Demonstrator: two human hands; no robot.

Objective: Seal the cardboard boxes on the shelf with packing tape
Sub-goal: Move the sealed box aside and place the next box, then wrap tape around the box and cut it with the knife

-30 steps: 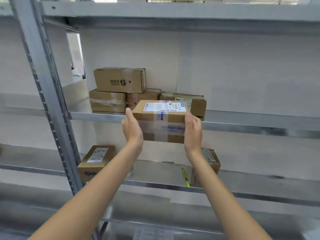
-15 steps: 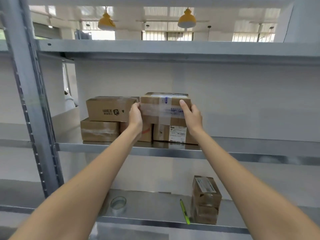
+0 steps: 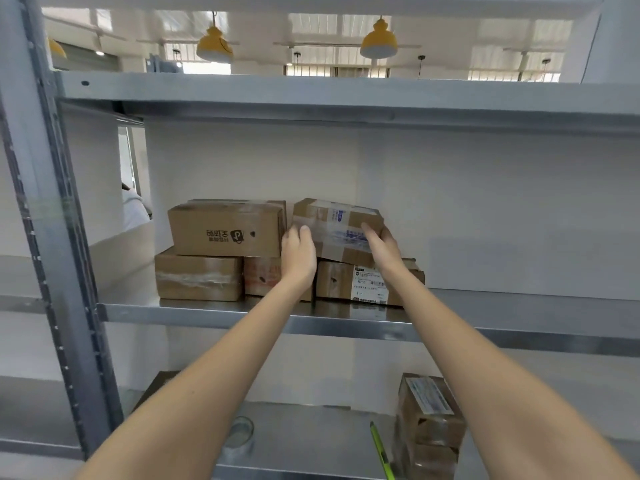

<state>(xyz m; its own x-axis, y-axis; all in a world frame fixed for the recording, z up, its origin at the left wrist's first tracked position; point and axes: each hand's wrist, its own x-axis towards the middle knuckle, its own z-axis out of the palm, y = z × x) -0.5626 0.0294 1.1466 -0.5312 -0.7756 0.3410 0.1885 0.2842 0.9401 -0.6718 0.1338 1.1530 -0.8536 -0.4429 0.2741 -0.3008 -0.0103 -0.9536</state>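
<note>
A taped cardboard box (image 3: pixel 337 225) with a white and blue label lies tilted on top of a lower labelled box (image 3: pixel 367 284) on the middle shelf (image 3: pixel 207 315). My left hand (image 3: pixel 298 256) rests against its left front corner, fingers up. My right hand (image 3: pixel 381 245) lies on its right front side. Both hands touch the box. To the left stands a printed box (image 3: pixel 227 228) on another taped box (image 3: pixel 199 277). A roll of clear packing tape (image 3: pixel 240 433) lies on the lower shelf.
On the lower shelf, a green pen or cutter (image 3: pixel 381 452) lies beside a small stacked labelled box (image 3: pixel 429 420). A grey metal upright (image 3: pixel 52 237) stands at the left. An upper shelf (image 3: pixel 346 95) runs overhead; a white wall backs the shelves.
My hands lifted the taped box from in front of the shelf edge up onto the stack and pushed it back. It now lies tilted on the lower box. The view tilted upward.
</note>
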